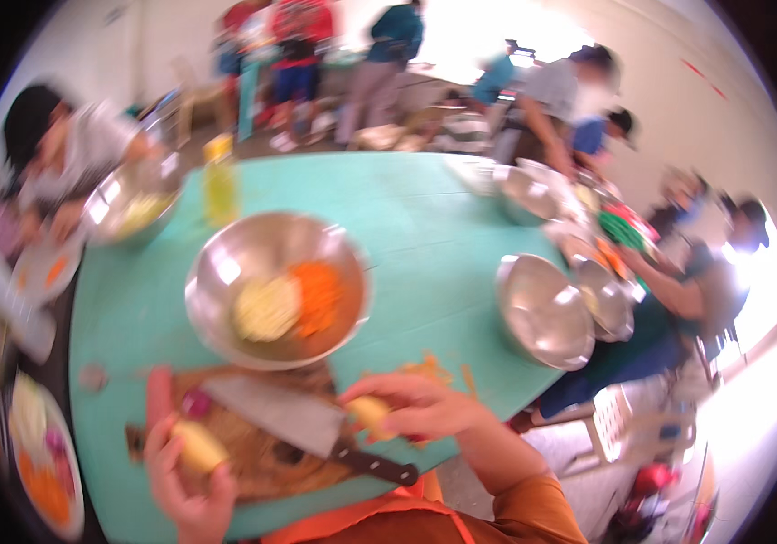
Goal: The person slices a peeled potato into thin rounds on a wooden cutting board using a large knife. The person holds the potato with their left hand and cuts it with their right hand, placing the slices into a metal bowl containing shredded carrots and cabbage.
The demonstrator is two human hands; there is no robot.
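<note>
My left hand (188, 483) holds a pale yellow peeled piece, perhaps potato (199, 445), over the left part of a wooden cutting board (252, 472). My right hand (422, 408) grips another yellow piece (371, 416) at the board's right side. Between the hands a kitchen knife (286, 415) lies across the board, its black handle towards the lower right. A small purple piece, perhaps onion (196, 403), sits by the blade tip, beside a pinkish sausage-like item (159, 394). Beyond the board, a steel bowl (218, 340) contains pale shreds (267, 308) and orange shreds (318, 296). The picture is blurred.
Peelings (429, 367) lie on the green table (409, 224) near my right hand. A yellow oil bottle (221, 183) stands behind the bowl. More steel bowls (544, 309) are at right. A plate of cut vegetables (45, 469) is at lower left. Several people work around the table.
</note>
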